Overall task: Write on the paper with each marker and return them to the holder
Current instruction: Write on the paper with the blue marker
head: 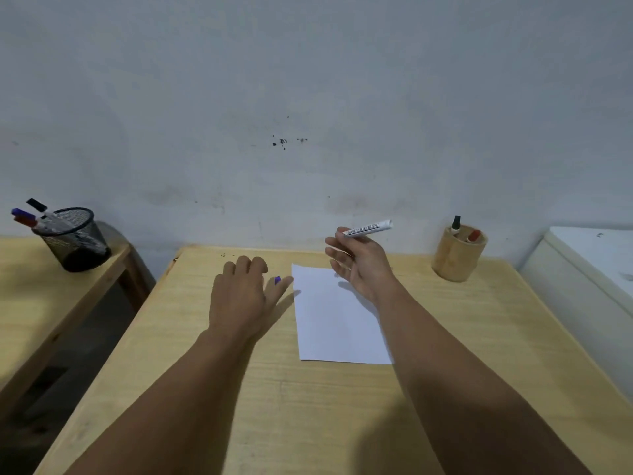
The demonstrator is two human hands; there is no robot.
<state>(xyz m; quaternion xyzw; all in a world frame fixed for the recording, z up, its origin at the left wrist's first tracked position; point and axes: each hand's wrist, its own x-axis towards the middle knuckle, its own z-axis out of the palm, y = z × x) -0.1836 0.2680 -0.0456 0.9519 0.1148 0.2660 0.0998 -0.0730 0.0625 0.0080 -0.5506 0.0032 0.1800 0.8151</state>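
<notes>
Both forearms reach out over the pale wooden desk (205, 389). The paper (337, 323) lies flat just right of the left hand's fingers (251, 265) and beneath the right wrist, its surface apparently blank, so the writing has not begun on it as far as can be told. Left hand (241, 296): palm down near the sheet's upper left corner, fingers curled loosely, a purple cap (277, 280) showing between thumb and forefinger; probably the cap pulled from the marker, kept there so it goes back on quickly. Whether it is pinched or merely lying under the hand, cannot tell. Right hand (359, 265): raised above the sheet's far edge, palm turned inward, thumb and fingertips closed on a white marker (368, 229) held nearly level, its tip hidden in the hand; looks like it is being turned into a writing grip. Beyond and right of those fingers, well apart, a bamboo holder (459, 255) stands against the wall with two markers inside, presumably where this one returns. Far left of the left fingers, on a separate desk, a black mesh cup (77, 241) carries more markers.
</notes>
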